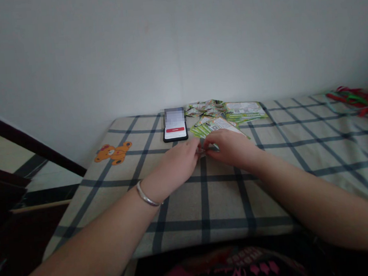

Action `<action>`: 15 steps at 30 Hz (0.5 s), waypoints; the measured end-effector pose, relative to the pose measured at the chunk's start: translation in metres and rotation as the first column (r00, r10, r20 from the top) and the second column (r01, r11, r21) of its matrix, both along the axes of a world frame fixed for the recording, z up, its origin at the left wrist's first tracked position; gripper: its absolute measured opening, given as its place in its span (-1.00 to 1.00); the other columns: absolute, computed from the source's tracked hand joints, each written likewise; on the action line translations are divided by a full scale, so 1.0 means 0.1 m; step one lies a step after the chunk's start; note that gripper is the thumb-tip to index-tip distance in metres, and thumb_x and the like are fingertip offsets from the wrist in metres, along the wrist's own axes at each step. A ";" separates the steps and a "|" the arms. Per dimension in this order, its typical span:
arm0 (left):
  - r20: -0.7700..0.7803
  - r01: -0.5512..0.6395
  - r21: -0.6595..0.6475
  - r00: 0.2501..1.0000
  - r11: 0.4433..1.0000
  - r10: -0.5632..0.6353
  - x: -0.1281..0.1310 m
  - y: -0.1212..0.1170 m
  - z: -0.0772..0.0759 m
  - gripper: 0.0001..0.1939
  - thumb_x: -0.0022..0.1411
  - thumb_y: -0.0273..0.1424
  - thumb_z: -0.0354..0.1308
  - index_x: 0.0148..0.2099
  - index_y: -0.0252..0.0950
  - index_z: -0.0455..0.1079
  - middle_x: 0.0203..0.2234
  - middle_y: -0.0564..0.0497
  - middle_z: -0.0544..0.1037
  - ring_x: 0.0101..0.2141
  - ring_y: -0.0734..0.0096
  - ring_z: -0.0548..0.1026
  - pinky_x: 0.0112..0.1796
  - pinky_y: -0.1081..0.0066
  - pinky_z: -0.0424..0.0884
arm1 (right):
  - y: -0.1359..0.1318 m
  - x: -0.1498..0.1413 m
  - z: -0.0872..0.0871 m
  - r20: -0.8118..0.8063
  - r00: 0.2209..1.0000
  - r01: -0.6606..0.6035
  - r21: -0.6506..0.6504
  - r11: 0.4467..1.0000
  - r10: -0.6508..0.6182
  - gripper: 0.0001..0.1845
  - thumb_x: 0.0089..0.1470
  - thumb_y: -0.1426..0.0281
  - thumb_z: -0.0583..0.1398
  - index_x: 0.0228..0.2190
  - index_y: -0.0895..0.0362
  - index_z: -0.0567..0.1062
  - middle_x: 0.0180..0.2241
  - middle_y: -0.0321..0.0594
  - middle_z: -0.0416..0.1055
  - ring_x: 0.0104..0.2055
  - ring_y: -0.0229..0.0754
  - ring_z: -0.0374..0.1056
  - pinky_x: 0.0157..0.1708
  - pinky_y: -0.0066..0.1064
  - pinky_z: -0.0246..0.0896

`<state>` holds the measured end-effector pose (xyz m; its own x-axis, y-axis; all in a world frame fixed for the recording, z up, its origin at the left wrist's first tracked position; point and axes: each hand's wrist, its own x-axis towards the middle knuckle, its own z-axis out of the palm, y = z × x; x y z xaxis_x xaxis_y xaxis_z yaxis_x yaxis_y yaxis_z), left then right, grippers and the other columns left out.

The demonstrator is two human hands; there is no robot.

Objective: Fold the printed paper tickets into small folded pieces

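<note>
My left hand (177,160) and my right hand (229,146) meet over the checked cloth (207,195), fingers closed in a pinch on a small thing between them that I cannot make out. A silver bangle (146,196) circles my left wrist. Just beyond my right hand lies a fan of green and white packets (213,126). A flat stack of the same packets (244,110) lies further back, with a crumpled heap of packets (204,107) beside it.
A black phone (174,126) with a lit screen lies behind my left hand. An orange bear print (113,153) marks the cloth's left side. Red and green ribbons (358,101) lie at the far right. A white wall stands close behind.
</note>
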<state>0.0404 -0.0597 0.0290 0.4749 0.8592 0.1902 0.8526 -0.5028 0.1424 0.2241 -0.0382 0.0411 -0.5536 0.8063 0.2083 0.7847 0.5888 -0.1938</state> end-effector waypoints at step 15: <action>0.147 0.093 0.163 0.982 0.982 -0.118 -0.04 -0.10 0.05 -0.93 0.35 -0.49 -0.04 -0.17 -0.30 0.26 -0.30 -0.03 0.49 -0.35 0.38 0.45 -0.35 0.37 0.33 | -0.07 0.09 -0.07 -0.248 0.969 0.045 0.105 0.993 -0.018 -0.85 0.06 0.45 0.20 -0.25 0.11 0.43 -0.36 -0.27 0.53 -0.33 -0.21 0.44 -0.38 -0.44 0.13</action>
<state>0.0360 -0.0696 0.0345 0.5157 0.7600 0.3954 0.7671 -0.6152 0.1819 0.2332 -0.0450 0.0341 -0.4492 0.7874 0.4222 0.7392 0.5929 -0.3193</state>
